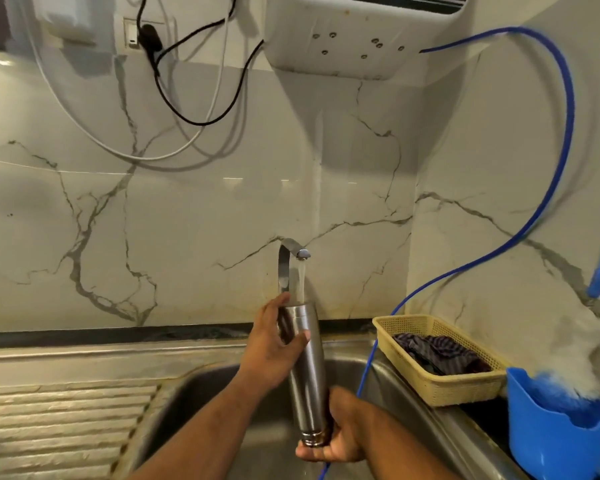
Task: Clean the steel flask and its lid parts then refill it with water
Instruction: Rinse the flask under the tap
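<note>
Below one tap [293, 251], hands [267, 346] [340, 429] (two) hold one flask [307, 368].

Silver flask [307, 368], yellow basket [465, 388], blue tub [548, 441], grey-veined wall [187, 220].

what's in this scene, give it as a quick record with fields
flask: steel flask, near upright, held over the sink, no lid on it
tap: tap running, stream meets the flask's open top
left hand: left hand grips the flask's upper part
right hand: right hand holds the flask's base
right of sink: yellow basket holding a dark cloth; blue container
lid parts: not in view
</note>
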Demonstrator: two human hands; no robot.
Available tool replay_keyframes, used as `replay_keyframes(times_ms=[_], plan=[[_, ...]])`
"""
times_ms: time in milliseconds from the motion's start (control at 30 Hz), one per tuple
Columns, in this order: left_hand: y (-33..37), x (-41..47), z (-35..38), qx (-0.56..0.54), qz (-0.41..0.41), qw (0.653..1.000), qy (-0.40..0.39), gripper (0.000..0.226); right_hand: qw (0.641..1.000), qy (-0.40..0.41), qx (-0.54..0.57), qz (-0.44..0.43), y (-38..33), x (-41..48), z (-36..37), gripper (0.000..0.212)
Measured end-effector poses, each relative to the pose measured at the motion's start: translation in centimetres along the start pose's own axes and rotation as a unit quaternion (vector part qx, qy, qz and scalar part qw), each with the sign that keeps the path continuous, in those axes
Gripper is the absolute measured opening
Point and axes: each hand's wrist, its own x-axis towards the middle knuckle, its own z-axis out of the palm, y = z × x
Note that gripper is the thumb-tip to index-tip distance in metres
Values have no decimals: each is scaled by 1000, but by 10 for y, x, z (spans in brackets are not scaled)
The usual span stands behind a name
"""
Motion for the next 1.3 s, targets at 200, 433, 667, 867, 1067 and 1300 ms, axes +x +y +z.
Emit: replay_keyframes(times_ms=[200, 433, 667, 867, 1067, 1300], plan=[[-11, 11, 9, -44, -35, 998, -39, 90, 999, -3, 46, 3, -2, 3, 8, 50], [-12, 6, 9, -40, -52, 990, -127, 113, 999, -4, 49, 12, -2, 1, 13, 52], [-27, -2, 9, -14, -87, 986, -139, 122, 998, -21, -16, 57, -2, -5, 12, 61], [-33, 0, 2, -18, -79, 989, -120, 112, 997, -57, -37, 37, -2, 2, 11, 57], [-1, -7, -13, -72, -79, 993, -56, 74, 999, -32, -3, -40, -2, -10, 10, 44], [12, -43, -67, 61, -83, 995, 2, 75, 962, -4, 188, -199, -15, -13, 10, 39]])
